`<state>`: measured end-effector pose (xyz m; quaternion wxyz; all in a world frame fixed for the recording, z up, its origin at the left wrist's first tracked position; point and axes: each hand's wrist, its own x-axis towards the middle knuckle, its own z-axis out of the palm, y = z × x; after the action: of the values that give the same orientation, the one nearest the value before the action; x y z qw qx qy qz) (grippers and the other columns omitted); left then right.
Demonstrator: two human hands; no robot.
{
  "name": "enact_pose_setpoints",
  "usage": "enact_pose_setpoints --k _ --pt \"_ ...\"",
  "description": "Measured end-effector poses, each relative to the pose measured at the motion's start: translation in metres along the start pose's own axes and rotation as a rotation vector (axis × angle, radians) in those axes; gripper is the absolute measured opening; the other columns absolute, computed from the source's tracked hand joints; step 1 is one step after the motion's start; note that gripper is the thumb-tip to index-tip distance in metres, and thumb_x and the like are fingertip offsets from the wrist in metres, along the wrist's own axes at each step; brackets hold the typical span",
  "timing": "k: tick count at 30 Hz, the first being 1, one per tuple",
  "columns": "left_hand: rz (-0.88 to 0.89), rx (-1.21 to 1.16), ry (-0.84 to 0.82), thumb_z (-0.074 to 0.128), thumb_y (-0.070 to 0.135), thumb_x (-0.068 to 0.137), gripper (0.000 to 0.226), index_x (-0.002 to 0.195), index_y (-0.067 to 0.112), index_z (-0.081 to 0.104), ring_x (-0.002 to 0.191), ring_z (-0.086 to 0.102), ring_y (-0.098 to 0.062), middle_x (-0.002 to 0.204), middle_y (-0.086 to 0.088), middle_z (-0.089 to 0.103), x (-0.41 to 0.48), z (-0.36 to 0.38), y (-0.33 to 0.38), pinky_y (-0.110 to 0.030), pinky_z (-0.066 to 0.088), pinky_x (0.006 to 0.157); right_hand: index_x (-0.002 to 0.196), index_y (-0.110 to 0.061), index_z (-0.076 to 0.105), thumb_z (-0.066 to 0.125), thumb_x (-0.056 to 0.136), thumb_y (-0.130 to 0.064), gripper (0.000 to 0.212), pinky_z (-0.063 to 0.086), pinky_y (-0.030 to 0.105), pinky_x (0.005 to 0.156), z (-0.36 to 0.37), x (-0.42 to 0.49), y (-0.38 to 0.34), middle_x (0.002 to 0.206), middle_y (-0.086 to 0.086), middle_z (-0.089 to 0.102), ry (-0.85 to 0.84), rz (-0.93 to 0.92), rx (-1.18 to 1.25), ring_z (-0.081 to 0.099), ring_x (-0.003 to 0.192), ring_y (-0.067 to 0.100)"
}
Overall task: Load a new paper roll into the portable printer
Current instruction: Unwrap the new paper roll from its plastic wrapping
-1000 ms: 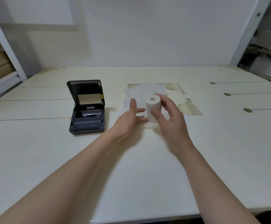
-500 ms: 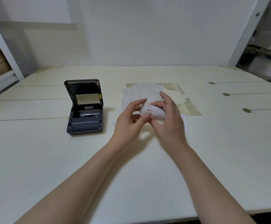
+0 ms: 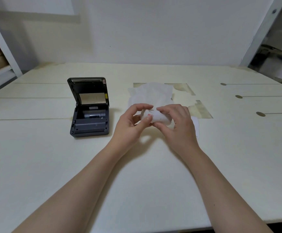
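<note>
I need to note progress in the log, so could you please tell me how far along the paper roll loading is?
Done: the printer sits on the table with its lid raised, and a torn wrapper lies behind the hands. In hand: the left hand and right hand hold the paper roll, fingers at its red-printed sticker. Left: freeing the paper end, seating the roll and closing the lid.

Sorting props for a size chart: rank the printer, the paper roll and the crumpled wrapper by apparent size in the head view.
1. Printer, lid open, looks largest.
2. Crumpled wrapper, partly hidden behind the hands, so its rank against the printer is unsure.
3. Paper roll, clearly smallest, held between left hand and right hand.
</note>
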<state>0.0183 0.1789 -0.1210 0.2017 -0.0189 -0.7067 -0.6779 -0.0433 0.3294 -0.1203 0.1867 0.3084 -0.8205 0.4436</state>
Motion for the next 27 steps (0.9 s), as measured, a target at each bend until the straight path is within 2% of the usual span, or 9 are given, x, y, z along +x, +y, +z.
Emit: enact_pose_setpoints --k 3,6,9,12,14,18,20,23,27 --pt "0.009 0.016 0.000 0.061 0.018 0.092 0.021 0.113 0.013 0.060 0.095 0.071 -0.030 0.111 -0.017 0.068 0.000 0.000 0.000 -0.056 0.050 0.098 0.109 -0.028 0.065 0.075 0.080 -0.032 0.030 0.033 0.006 0.083 -0.001 0.000 -0.002 0.106 -0.014 0.059 -0.007 -0.015 0.012 0.045 0.106 0.007" --pt "0.016 0.031 0.013 0.061 0.020 0.092 0.024 0.114 0.009 0.059 0.099 0.069 -0.033 0.114 -0.019 0.067 0.000 0.001 0.001 -0.052 0.051 0.098 0.102 -0.032 0.065 0.065 0.084 -0.040 0.020 0.035 0.007 0.084 -0.002 0.001 -0.008 0.106 -0.015 0.062 0.008 0.017 0.098 0.049 0.108 0.010" --pt "0.034 0.071 0.036 0.060 0.021 0.093 0.020 0.112 0.014 0.060 0.097 0.068 -0.031 0.115 -0.015 0.066 0.000 0.003 0.001 -0.050 0.054 0.094 0.088 -0.034 0.065 0.063 0.087 -0.031 0.004 0.042 0.020 0.086 -0.004 0.002 -0.012 0.106 -0.014 0.062 0.049 0.053 0.182 0.053 0.112 0.015" --pt "0.028 0.039 0.084 0.056 0.020 0.097 0.015 0.111 0.016 0.059 0.094 0.069 -0.020 0.114 -0.017 0.065 0.001 0.004 0.003 -0.042 0.056 0.093 0.083 -0.030 0.066 0.066 0.089 -0.020 0.012 0.033 0.007 0.090 -0.010 0.000 -0.017 0.115 -0.010 0.060 -0.003 0.048 0.219 0.046 0.120 0.012" --pt "0.014 0.004 0.136 0.054 0.015 0.100 0.014 0.113 0.013 0.058 0.094 0.068 -0.017 0.114 -0.016 0.064 0.002 0.001 0.005 -0.036 0.057 0.092 0.085 -0.025 0.067 0.066 0.090 -0.017 0.010 0.030 0.004 0.093 -0.012 0.000 -0.019 0.120 -0.008 0.057 0.010 0.033 0.229 0.042 0.123 0.012" --pt "0.007 -0.010 0.183 0.052 0.011 0.101 0.015 0.114 0.010 0.058 0.093 0.069 -0.011 0.106 0.003 0.062 0.003 -0.004 0.009 -0.031 0.058 0.090 0.088 -0.022 0.066 0.062 0.093 -0.019 0.007 0.035 0.021 0.102 -0.012 0.004 -0.012 0.124 -0.011 0.054 0.118 0.186 0.271 0.040 0.125 0.015" --pt "0.008 -0.010 0.192 0.052 0.011 0.100 0.015 0.115 0.011 0.058 0.091 0.070 -0.008 0.106 0.005 0.061 0.002 -0.003 0.010 -0.030 0.058 0.089 0.088 -0.019 0.068 0.062 0.092 -0.024 0.009 0.034 0.025 0.103 -0.008 0.006 -0.005 0.127 -0.008 0.054 0.116 0.310 0.154 0.035 0.127 0.014" --pt "0.014 -0.015 0.199 0.053 0.011 0.100 0.016 0.115 0.011 0.058 0.089 0.069 -0.004 0.105 0.008 0.061 0.001 -0.001 0.011 -0.028 0.058 0.088 0.086 -0.017 0.072 0.064 0.090 -0.029 0.015 0.026 0.019 0.100 0.003 0.006 0.007 0.132 0.001 0.052 0.020 0.374 -0.145 0.030 0.130 0.020" --pt "0.015 -0.019 0.207 0.053 0.010 0.100 0.017 0.116 0.010 0.059 0.088 0.069 -0.005 0.107 0.005 0.060 0.000 -0.002 0.012 -0.028 0.059 0.086 0.091 -0.020 0.074 0.067 0.086 -0.032 0.015 0.028 0.033 0.101 0.014 0.007 0.012 0.138 0.003 0.047 -0.066 0.380 -0.449 0.029 0.132 0.026"
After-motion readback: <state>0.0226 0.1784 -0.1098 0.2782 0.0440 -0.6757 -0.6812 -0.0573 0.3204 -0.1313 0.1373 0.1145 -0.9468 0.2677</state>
